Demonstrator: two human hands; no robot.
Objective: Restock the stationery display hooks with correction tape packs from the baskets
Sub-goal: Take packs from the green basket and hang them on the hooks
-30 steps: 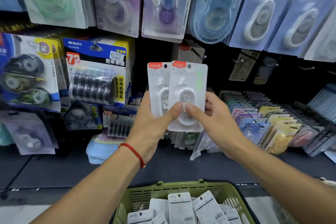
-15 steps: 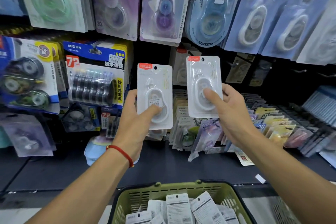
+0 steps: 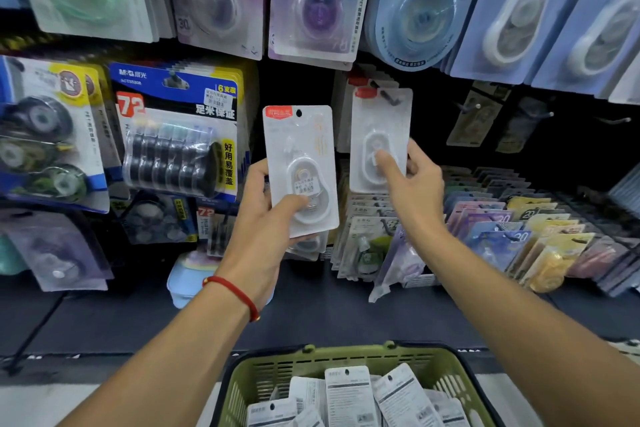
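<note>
While your right hand [image 3: 412, 184] pinches a white correction tape pack [image 3: 379, 139] by its lower half, thumb across the blister and fingers curled behind the card, the pack's hang hole sits right at the tip of a dark display hook [image 3: 389, 99] in the middle row of the rack. Whether the hook has already entered the hole is hard to tell from this angle, so keep the card square to the peg and slide it straight back rather than tilting it; a low grip like this lets the top edge flex, and the hole could likely skip off the tip. Your left hand [image 3: 263, 218] grips a second pack [image 3: 300, 170] of the same kind, thumb pressed on the front near the price sticker, held upright just left of the first and apart from it; a further pack seems to lie behind it in the same hand, though that is unclear. Keep that hand clear of the hook until the first pack is seated. Below, the green basket [image 3: 263, 367] holds more packs lying back side up. Around the target hook hang larger blister cards, a blue six-roll refill pack [image 3: 180, 135] to the left, and bare hooks to the right.
</note>
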